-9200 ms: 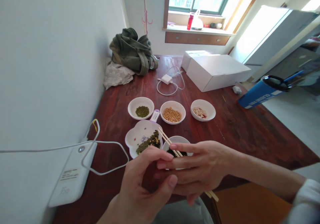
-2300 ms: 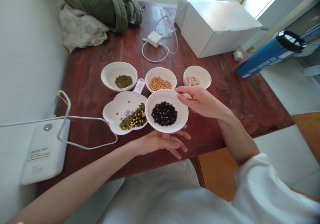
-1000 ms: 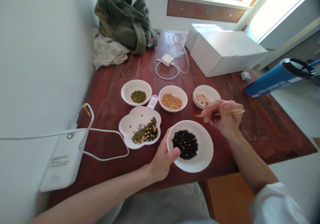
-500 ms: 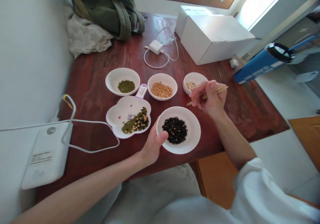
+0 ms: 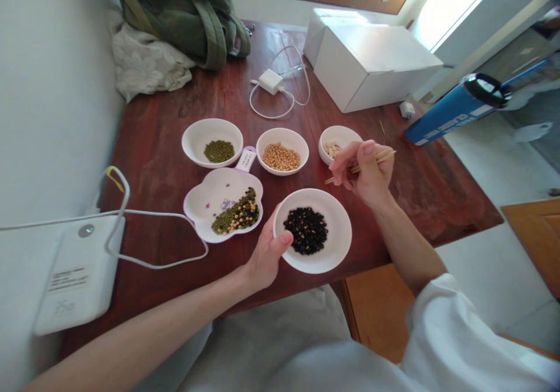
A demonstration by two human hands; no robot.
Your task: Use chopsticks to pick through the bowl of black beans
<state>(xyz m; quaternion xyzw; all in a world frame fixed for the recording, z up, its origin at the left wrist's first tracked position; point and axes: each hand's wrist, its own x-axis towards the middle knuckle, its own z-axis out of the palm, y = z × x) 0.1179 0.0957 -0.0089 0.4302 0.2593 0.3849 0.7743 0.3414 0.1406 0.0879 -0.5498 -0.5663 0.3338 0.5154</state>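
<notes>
My left hand grips the left rim of a white bowl, thumb inside, tilted slightly toward me. Black beans with a few pale bits among them lie in it. Above the bowl's right side, my right hand is closed around thin wooden chopsticks, tips pointing left. Left of the held bowl sits a flower-shaped dish with mixed green, black and tan beans. Behind stand bowls of green beans, yellow soybeans and pale flat pieces, the last partly hidden by my right hand.
A white power bank with a looping cable lies at the left by the wall. Farther back are a green bag, a charger and a white box. A blue tumbler stands at the right edge.
The view has shifted very slightly. My hands, the held bowl and the chopsticks keep nearly the same positions.
</notes>
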